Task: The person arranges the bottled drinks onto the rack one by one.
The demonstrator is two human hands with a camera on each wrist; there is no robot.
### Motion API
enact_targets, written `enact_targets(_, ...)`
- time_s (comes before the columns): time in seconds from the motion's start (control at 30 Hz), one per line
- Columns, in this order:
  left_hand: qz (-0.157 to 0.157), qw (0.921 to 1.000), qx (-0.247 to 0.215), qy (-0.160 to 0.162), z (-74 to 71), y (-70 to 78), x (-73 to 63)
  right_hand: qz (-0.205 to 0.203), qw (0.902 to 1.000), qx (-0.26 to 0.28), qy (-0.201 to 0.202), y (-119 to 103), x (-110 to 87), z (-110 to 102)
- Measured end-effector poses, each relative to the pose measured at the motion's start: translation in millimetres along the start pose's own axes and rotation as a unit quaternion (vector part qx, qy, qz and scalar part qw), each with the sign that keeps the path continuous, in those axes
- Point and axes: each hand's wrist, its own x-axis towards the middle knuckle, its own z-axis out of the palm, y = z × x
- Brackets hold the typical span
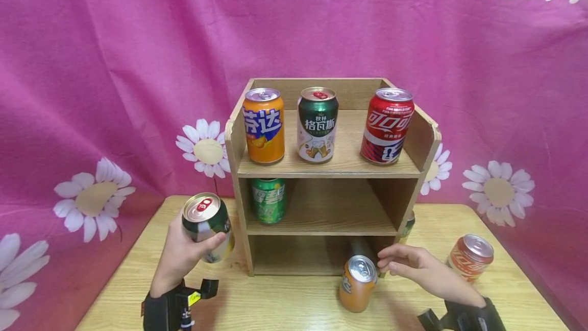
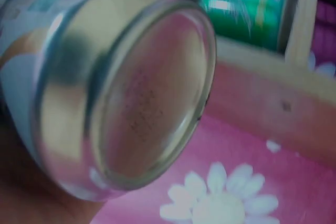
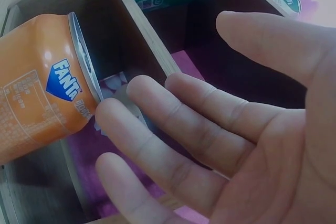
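My left hand [image 1: 176, 254] grips a dark green and white drink can [image 1: 213, 222] with a gold top and red tab, left of the wooden shelf. The left wrist view shows that can's gold base [image 2: 157, 98] close up. My right hand [image 1: 413, 265], its fingers extended and slightly bent, hovers near the shelf's lower right corner and holds nothing. Just left of it, an orange Fanta can [image 1: 357, 290] stands on the table before the bottom tier. In the right wrist view, fingertips overlap the edge of the Fanta can [image 3: 39, 93].
On the shelf's [image 1: 331, 169] top tier stand an orange can [image 1: 264, 132], a green-and-white can [image 1: 317, 129] and a red cola can [image 1: 388, 126]. A green can [image 1: 269, 201] sits in the middle tier. Another red can [image 1: 470, 258] is at right; one [image 1: 408, 229] is partly hidden behind the shelf.
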Motion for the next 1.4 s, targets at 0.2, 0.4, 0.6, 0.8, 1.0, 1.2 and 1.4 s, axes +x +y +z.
enact_targets(0.2, -0.003, 0.9997, 0.003, -0.025, 17.3, 11.0, -0.9, 0.002, 1.0000, -0.004, 0.002, 0.1, -2.7, -0.5)
enact_targets(0.4, 0.004, 0.9975, -0.021, -0.067, 43.4, 13.5, -2.0, -0.004, 0.9999, -0.007, 0.011, 0.4, -6.9, -1.7)
enact_targets(0.6, 0.000, 0.9952, -0.035, -0.091, 72.0, 13.1, -2.9, -0.011, 0.9997, -0.015, 0.017, 0.8, -9.8, -3.0)
enact_targets(0.8, -0.014, 0.9968, -0.030, -0.073, 104.5, 14.2, -5.9, -0.022, 0.9991, -0.030, 0.022, -0.5, -11.4, -7.2)
enact_targets(1.0, -0.022, 0.9955, -0.027, -0.088, 130.8, 18.1, -6.3, -0.012, 0.9990, -0.042, 0.010, -1.3, -8.0, -10.7)
enact_targets(1.2, -0.035, 0.9934, -0.024, -0.106, 148.1, 22.8, 8.2, -0.009, 0.9993, -0.036, -0.001, 0.2, -4.5, -9.8)
enact_targets(1.4, -0.049, 0.9943, 0.001, -0.094, 158.1, 23.6, 20.6, -0.016, 0.9994, -0.031, 0.000, 2.2, -4.2, -6.1)
